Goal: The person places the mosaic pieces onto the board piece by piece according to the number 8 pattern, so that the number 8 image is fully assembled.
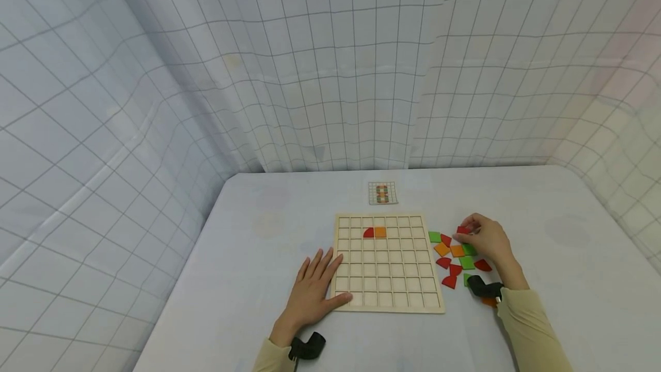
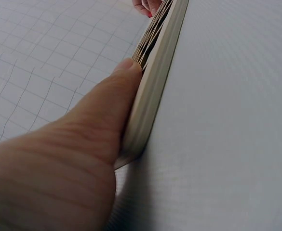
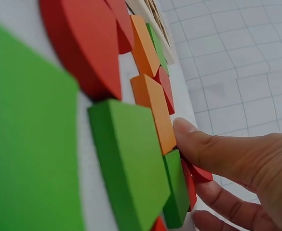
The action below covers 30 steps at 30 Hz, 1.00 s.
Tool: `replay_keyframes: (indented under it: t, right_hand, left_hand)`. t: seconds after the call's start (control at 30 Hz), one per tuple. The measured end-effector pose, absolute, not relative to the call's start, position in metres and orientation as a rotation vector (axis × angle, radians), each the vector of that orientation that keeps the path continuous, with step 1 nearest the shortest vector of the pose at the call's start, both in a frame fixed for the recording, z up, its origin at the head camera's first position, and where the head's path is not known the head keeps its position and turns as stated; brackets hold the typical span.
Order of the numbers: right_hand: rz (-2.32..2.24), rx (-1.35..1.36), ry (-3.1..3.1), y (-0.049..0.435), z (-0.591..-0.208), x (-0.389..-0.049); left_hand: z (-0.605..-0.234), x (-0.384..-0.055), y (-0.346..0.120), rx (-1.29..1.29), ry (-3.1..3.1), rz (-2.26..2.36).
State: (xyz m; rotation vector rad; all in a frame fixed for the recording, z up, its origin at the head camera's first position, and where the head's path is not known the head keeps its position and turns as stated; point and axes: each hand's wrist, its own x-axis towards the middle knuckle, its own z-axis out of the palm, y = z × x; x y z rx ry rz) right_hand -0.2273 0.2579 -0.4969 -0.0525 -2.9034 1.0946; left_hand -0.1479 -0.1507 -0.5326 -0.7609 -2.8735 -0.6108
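Note:
My left hand [image 1: 311, 291] lies spread over the left edge of a wooden grid board [image 1: 387, 309], its thumb on the near left corner. In the left wrist view the thumb [image 2: 104, 98] rests along the board's side. A red quarter-circle tile [image 1: 368, 233] and an orange square tile [image 1: 380, 232] sit side by side in the board's second row. Right of the board, my right hand [image 1: 488, 239] pinches a red tile [image 3: 202, 174] between thumb and fingers, at the far end of the loose tiles. The fingers partly cover that tile's outline.
Several green square tiles [image 1: 467, 263], orange squares [image 1: 442, 249] and red rounded tiles [image 1: 449, 282] lie scattered along the board's right side. Behind the board is a small card [image 1: 383, 185] printed with a coloured grid pattern. White gridded curtains [image 1: 335, 102] enclose the white table [image 1: 258, 234].

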Motion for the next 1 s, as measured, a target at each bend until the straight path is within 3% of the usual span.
replay_keyframes:
  t: [0.73, 1.0]
  right_hand:
    - [1.258, -0.077, -2.778, 0.253, -0.496, -0.227]
    - [1.472, 0.03, -2.674, 0.239, -0.487, -0.225]
  left_hand:
    - [-0.533, -0.148, -0.15, -0.753, -2.892, -0.576]
    - [-0.533, -0.147, -0.15, -0.758, -2.889, -0.589]
